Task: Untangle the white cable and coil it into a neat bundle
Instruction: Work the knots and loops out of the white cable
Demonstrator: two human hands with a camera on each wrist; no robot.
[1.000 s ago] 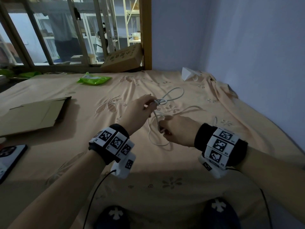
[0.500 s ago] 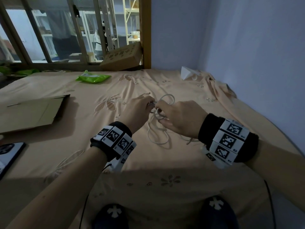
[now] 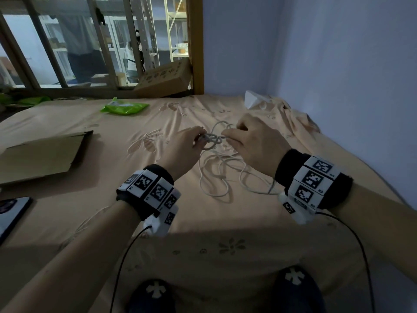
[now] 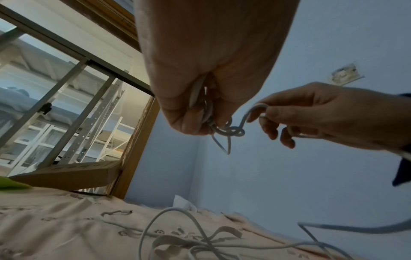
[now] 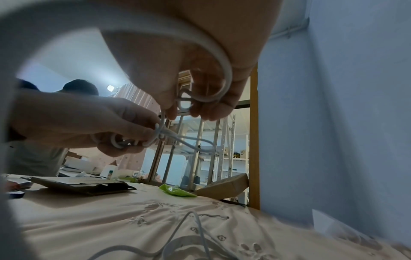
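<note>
The white cable (image 3: 216, 175) lies in loose loops on the peach bedsheet (image 3: 203, 245), with a knot (image 3: 212, 139) lifted above it between both hands. My left hand (image 3: 182, 150) pinches the cable at the knot's left side; in the left wrist view the left hand (image 4: 200, 105) grips several strands beside the knot (image 4: 231, 131). My right hand (image 3: 250, 141) pinches a loop on the knot's right side, seen as a hooked loop (image 4: 255, 109) over its fingertips. In the right wrist view the right hand (image 5: 189, 91) holds a loop and the knot (image 5: 160, 133) hangs below it.
A flat cardboard piece (image 3: 42, 152) lies at the left, a phone (image 3: 11, 211) at the left edge. A green packet (image 3: 124, 107) and a cardboard box (image 3: 164, 80) sit by the wooden frame at the back. White paper (image 3: 255, 101) lies by the right wall.
My right hand came up from the lower cable loops to the knot and now pinches a loop on its right side. The knot has opened into small loops between both hands.
</note>
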